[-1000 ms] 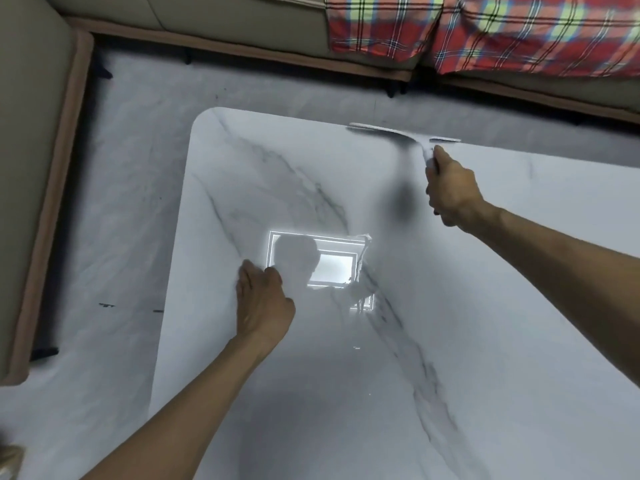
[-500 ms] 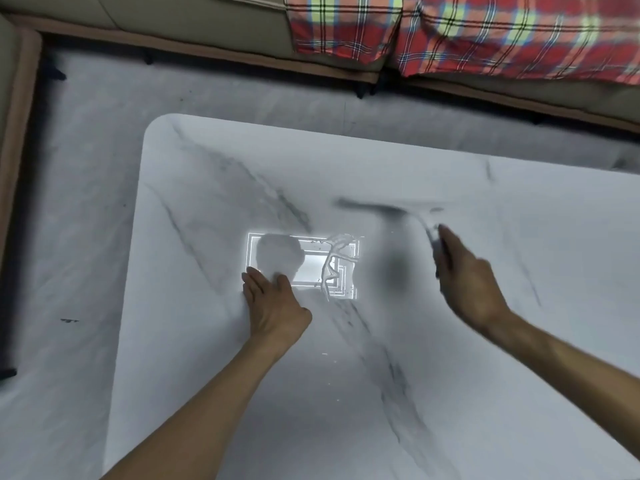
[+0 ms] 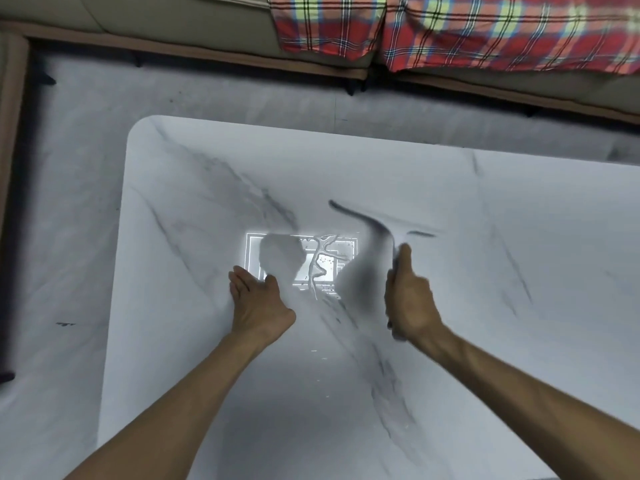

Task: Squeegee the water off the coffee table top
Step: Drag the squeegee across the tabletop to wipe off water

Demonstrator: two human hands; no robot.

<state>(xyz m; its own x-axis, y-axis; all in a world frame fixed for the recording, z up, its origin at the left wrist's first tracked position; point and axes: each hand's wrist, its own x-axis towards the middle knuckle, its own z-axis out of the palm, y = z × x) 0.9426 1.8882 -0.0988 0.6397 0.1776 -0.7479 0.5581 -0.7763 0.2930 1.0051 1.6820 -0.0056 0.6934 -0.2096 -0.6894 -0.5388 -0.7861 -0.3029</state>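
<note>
Wet marble coffee table (image 3: 519, 271) before sofa (image 3: 173, 26)

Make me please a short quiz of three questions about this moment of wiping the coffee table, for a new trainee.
1. True or false: the left hand lies flat on the coffee table top.
2. Which hand holds the squeegee? A) left B) right C) both
3. Fill in: water streaks show in the bright ____ of a ceiling light on the top.

Key:
1. True; its palm is down, beside the reflection.
2. B; the right hand grips the handle, and the blade is blurred.
3. reflection.
</note>
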